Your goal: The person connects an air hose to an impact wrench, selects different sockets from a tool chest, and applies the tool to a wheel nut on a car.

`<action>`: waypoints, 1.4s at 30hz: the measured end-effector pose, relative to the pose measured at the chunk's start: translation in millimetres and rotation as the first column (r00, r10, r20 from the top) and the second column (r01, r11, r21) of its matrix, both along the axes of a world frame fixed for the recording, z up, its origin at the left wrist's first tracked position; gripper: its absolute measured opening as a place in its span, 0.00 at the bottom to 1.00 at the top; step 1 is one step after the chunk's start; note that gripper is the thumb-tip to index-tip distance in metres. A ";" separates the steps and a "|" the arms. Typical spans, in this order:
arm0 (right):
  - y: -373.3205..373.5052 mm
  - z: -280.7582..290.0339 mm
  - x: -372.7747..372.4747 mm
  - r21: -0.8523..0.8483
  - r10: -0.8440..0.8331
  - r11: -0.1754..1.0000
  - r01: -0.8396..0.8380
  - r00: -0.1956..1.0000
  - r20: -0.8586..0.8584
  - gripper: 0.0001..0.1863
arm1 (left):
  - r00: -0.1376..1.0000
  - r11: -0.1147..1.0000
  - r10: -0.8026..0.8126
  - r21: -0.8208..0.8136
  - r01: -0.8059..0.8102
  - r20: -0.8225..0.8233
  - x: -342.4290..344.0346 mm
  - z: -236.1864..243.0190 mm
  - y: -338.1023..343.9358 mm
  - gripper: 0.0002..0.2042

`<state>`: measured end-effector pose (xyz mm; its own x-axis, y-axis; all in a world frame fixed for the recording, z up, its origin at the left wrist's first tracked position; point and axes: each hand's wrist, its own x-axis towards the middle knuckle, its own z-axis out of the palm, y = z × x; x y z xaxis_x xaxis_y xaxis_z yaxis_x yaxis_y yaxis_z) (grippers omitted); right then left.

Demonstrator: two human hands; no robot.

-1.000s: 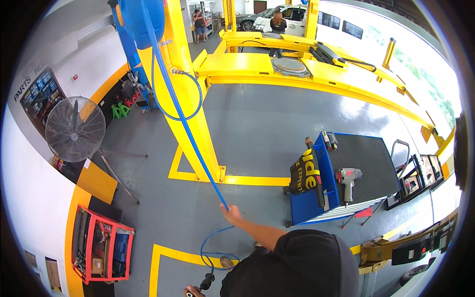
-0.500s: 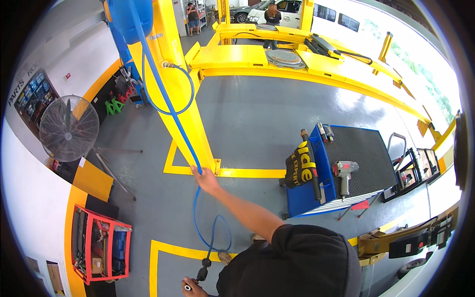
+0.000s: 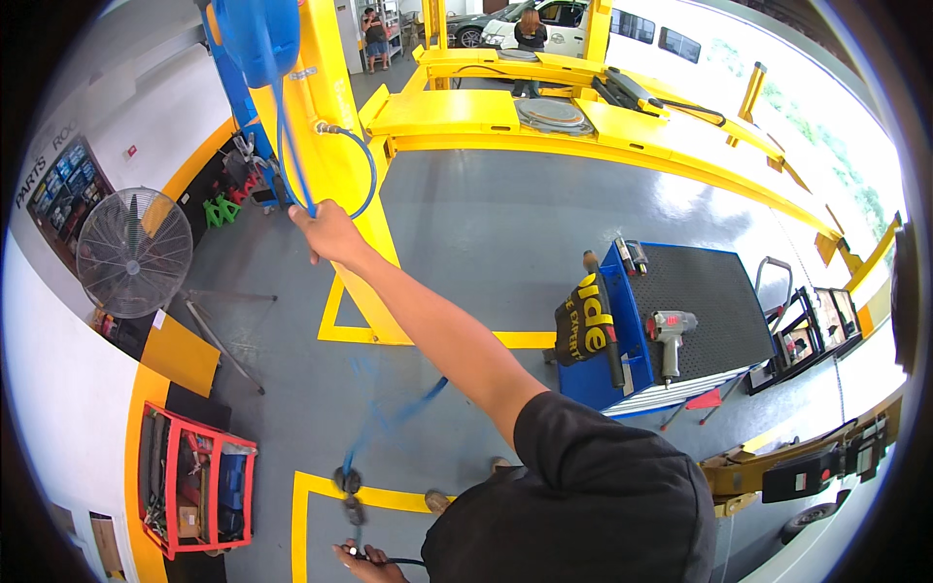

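Observation:
A blue hose reel (image 3: 255, 44) is mounted high on the yellow post (image 3: 326, 126). My right arm stretches out to the upper left, and my right hand (image 3: 328, 233) is closed around the blue hose (image 3: 296, 160) hanging from the reel. Lower down, a slack stretch of that hose is smeared by motion. At the bottom edge my left hand (image 3: 367, 564) is closed around the hose's end, where a small metal fitting shows. Round black stoppers (image 3: 348, 479) sit on the hose just above that hand. A dark length of line runs right from my left fingers.
A blue tool cart (image 3: 632, 321) carries an impact wrench (image 3: 671, 340) on its black top. At left stand a fan (image 3: 134, 253) on a tripod and a red tool rack (image 3: 199, 481). Yellow lift ramps (image 3: 447, 117) cross the back, with two people beyond.
My right hand has moved up and left along the hose, closer to the reel. The hose's lower loop has swung and blurred. The black stoppers have shifted left and up.

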<state>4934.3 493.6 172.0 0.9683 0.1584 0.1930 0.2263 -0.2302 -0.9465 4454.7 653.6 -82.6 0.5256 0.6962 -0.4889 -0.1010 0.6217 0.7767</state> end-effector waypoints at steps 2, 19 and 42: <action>1.3 -3.5 10.7 -0.037 -0.141 0.988 0.147 0.982 0.129 0.28 | 0.996 0.994 0.075 -0.086 -0.071 0.039 -0.8 -23.7 18.1 0.14; -9.1 20.9 23.2 -0.115 -0.183 0.961 0.251 0.891 0.416 0.22 | 0.979 0.970 -0.131 0.185 0.160 -0.156 -15.6 -4.8 -11.2 0.05; 0.1 156.0 14.0 0.411 -0.288 0.911 -0.031 0.666 0.688 0.21 | 0.689 0.418 -0.593 0.573 0.705 -0.415 -23.9 -4.8 18.3 0.12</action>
